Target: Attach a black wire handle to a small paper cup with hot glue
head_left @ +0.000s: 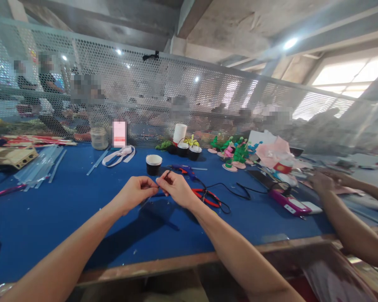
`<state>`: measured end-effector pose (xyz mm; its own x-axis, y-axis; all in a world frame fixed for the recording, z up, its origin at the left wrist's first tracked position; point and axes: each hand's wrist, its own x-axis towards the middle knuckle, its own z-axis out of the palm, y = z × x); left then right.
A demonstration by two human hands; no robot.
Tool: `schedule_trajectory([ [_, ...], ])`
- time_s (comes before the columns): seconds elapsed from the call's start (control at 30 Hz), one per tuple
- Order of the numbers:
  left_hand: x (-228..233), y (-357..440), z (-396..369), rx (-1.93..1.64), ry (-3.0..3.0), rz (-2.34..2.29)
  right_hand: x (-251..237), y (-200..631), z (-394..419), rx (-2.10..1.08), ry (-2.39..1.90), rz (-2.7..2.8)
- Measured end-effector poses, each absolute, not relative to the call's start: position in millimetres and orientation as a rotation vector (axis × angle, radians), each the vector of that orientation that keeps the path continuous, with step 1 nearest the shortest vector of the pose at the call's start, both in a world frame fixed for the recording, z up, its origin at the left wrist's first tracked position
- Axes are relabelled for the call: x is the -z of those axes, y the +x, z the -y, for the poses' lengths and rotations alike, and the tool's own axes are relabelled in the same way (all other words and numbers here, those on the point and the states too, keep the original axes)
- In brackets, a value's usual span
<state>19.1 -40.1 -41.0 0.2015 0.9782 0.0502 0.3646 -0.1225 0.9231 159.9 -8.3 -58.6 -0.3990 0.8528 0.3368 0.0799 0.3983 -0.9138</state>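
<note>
Over the blue table (113, 235), my left hand (134, 193) and my right hand (178, 189) meet, each with thumb and fingers pinched together. A thin dark piece shows at the fingertips of my right hand, too small to name; what my left fingers grip is hidden. Just beyond them stands a small paper cup (153, 165), dark outside and white inside. A blue glue gun (185, 169) lies behind my right hand. Red-handled pliers (212, 200) rest to the right of my right wrist.
Clear glue sticks (40, 167), a white ribbon loop (119, 157) and a glass jar (99, 139) are at left. Small handled buckets (194, 152) and green craft figures (239, 153) stand behind. At right are a purple power strip (290, 203) and another person's hand (323, 182).
</note>
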Motion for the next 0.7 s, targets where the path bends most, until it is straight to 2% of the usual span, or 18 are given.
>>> schedule_trajectory([
  [0.4, 48.7, 14.7, 37.4, -0.891, 2.095, -1.458, 62.0, 156.7, 9.4, -0.889, -0.968, 1.78],
  [0.6, 50.5, 17.9, 37.9, -0.935, 2.097, -1.476, 65.7, 154.4, 8.6, -0.832, -0.998, 1.732],
  [0.7, 49.7, 18.3, 37.7, -0.938, 1.992, -1.412, 66.2, 154.0, 8.4, -0.913, -0.972, 1.704],
])
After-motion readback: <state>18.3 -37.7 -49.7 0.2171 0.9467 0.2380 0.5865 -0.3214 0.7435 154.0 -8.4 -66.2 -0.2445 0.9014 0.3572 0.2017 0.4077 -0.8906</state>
